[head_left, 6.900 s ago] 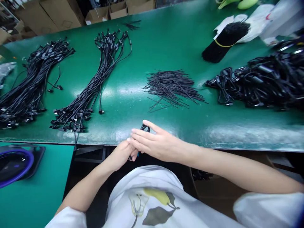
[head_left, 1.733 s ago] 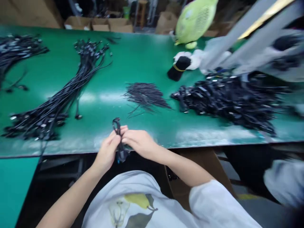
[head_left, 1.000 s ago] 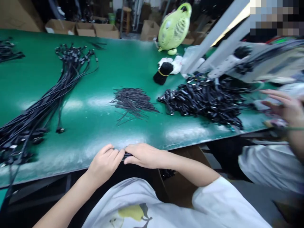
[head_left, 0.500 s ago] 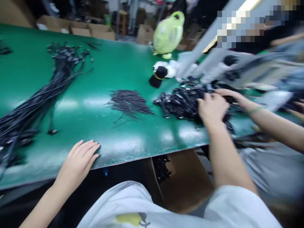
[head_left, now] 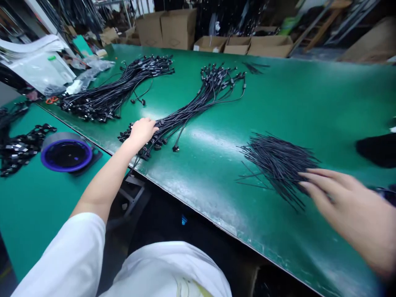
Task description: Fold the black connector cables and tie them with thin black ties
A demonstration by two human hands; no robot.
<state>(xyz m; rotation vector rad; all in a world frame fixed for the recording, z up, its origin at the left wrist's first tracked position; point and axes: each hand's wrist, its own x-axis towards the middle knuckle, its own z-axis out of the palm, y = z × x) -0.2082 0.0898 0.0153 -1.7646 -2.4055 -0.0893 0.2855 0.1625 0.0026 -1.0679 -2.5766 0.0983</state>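
Cables [head_left: 193, 108] lie in a long bundle across the middle of the worktop [head_left: 315, 107], as my head view shows, running from far right to near left. My left hand [head_left: 144, 130] rests over their near-left end with its fingers curled; I cannot tell whether it is clamped on them. They look light one by one, bendy and smooth, likely heavier as a bunch and apt to tangle. I judge the best hold to be around the middle, where they run close together, since the hard plugs at both ends could snag. One stray plug [head_left: 175, 148] sticks out on the near side.

My right hand [head_left: 355, 210], fingers stretched out close together, has its tips at the right edge of a heap of thin black strips [head_left: 275, 159]; whether it pinches any, I cannot tell. They seem nearly weightless, springy and slippery, so fingertips at the ends suit them. Crossed strips on the near left of the heap may drag along.

Farther left lies a second cable bundle [head_left: 114, 88], with a purple-rimmed round dish [head_left: 66, 169] nearer. A dark bundle [head_left: 377, 150] sits at far right, just beyond my right hand.
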